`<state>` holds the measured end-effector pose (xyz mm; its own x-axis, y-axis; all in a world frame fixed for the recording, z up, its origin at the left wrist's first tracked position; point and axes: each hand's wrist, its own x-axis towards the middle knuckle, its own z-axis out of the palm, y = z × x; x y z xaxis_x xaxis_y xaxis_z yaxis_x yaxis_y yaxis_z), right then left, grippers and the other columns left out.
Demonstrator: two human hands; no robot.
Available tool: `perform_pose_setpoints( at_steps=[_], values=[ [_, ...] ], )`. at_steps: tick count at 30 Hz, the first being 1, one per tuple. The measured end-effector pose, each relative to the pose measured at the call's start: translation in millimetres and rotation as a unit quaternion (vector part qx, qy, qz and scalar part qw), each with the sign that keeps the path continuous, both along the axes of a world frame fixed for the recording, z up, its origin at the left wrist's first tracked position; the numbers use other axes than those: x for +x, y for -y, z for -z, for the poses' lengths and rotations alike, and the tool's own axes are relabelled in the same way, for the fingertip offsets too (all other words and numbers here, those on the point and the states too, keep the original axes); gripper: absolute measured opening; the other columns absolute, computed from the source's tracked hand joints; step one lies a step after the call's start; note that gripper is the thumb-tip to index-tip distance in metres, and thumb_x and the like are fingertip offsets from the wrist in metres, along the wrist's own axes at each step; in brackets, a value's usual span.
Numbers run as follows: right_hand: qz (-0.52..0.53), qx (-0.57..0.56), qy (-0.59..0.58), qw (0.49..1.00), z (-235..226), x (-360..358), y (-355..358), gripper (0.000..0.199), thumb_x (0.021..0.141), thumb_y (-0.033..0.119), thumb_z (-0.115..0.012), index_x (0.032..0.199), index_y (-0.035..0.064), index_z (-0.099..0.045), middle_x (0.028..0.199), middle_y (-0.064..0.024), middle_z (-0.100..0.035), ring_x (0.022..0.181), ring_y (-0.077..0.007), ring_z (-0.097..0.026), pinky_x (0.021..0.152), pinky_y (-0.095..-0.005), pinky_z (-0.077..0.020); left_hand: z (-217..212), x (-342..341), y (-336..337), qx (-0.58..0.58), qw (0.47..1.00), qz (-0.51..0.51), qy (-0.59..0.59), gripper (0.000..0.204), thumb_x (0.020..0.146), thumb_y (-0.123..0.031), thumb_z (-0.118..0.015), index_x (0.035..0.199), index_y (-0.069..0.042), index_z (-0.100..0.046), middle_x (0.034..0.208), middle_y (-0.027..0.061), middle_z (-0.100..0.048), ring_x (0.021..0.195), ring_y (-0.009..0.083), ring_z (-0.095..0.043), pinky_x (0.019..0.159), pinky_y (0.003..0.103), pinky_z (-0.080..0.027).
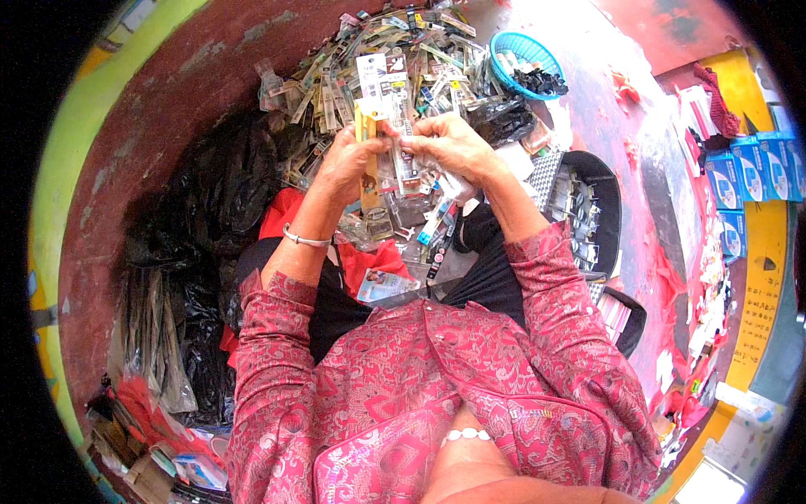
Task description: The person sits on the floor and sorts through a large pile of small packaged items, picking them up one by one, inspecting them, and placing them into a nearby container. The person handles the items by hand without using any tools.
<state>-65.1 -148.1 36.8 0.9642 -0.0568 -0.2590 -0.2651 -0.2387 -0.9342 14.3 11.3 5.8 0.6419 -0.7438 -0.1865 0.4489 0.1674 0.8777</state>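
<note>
My left hand [346,164] grips a stack of long narrow packages [369,164] with yellow card backs and clear plastic fronts. My right hand [449,147] pinches a clear blister pack [401,155] pressed against that stack. Both hands meet in front of me, above my lap. A silver bangle [304,240] sits on my left wrist. Beyond the hands lies a big heap of similar small carded packages [378,59] on the floor.
A blue plastic basket [525,63] with dark small parts stands at the back right. A black tray [583,206] of packed items sits to my right. Black plastic bags [210,210] pile up on my left. Blue boxes [756,168] line the far right.
</note>
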Motion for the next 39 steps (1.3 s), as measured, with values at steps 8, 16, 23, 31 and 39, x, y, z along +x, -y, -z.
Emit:
perform_pose_setpoints(
  at_steps=[8, 16, 23, 31, 39],
  values=[
    [0.032, -0.036, 0.007, 0.999, 23, 4, -4, 0.037, 0.077, 0.038, -0.059, 0.067, 0.0025, -0.062, 0.057, 0.0007, -0.051, 0.056, -0.0072, -0.043, 0.052, -0.0253, -0.0369, -4, -6, -2, -0.035, 0.986, 0.103, -0.124, 0.016, 0.074, -0.008, -0.055, 0.09, -0.005, -0.059, 0.087, 0.0056, -0.06, 0.078, 0.0155, -0.057, 0.067, 0.029, -0.048],
    [-0.008, -0.12, 0.073, 0.99, 2, -4, -8, 0.027, 0.073, 0.025, -0.057, 0.083, 0.0011, -0.061, 0.072, -0.0113, -0.061, 0.066, -0.0151, -0.057, 0.062, -0.0306, -0.0439, -11, -12, -1, -0.019, 0.99, 0.121, -0.069, 0.029, 0.078, -0.019, -0.056, 0.104, -0.007, -0.056, 0.098, 0.0037, -0.058, 0.083, 0.0167, -0.057, 0.07, 0.034, -0.049],
    [-0.028, -0.112, 0.016, 0.993, -6, -6, -2, 0.031, 0.069, 0.029, -0.06, 0.078, 0.0001, -0.063, 0.068, -0.0118, -0.061, 0.063, -0.0146, -0.058, 0.058, -0.0296, -0.0444, -18, -15, 2, 0.01, 0.988, 0.095, -0.124, 0.026, 0.081, -0.012, -0.049, 0.106, -0.009, -0.056, 0.096, 0.0068, -0.059, 0.074, 0.015, -0.057, 0.061, 0.03, -0.05],
    [0.279, -0.093, 0.3, 0.907, -27, 6, 14, 0.017, 0.073, 0.016, -0.062, 0.069, -0.0003, -0.06, 0.062, -0.0065, -0.059, 0.057, -0.0097, -0.053, 0.054, -0.0244, -0.0422, -10, -15, 8, 0.048, 0.992, 0.118, -0.014, 0.023, 0.08, -0.006, -0.046, 0.1, -0.004, -0.057, 0.09, 0.0048, -0.059, 0.064, 0.0105, -0.056, 0.053, 0.024, -0.046],
    [0.277, -0.586, 0.332, 0.685, -8, 20, 61, 0.014, 0.073, 0.023, -0.056, 0.069, 0.0094, -0.055, 0.067, -0.0065, -0.053, 0.062, -0.0227, -0.055, 0.051, -0.0357, -0.0451, -20, -24, 2, 0.051, 0.979, 0.197, -0.029, 0.015, 0.078, -0.007, -0.049, 0.09, -0.002, -0.057, 0.092, 0.0079, -0.058, 0.063, 0.0103, -0.055, 0.05, 0.022, -0.045]
  ],
)
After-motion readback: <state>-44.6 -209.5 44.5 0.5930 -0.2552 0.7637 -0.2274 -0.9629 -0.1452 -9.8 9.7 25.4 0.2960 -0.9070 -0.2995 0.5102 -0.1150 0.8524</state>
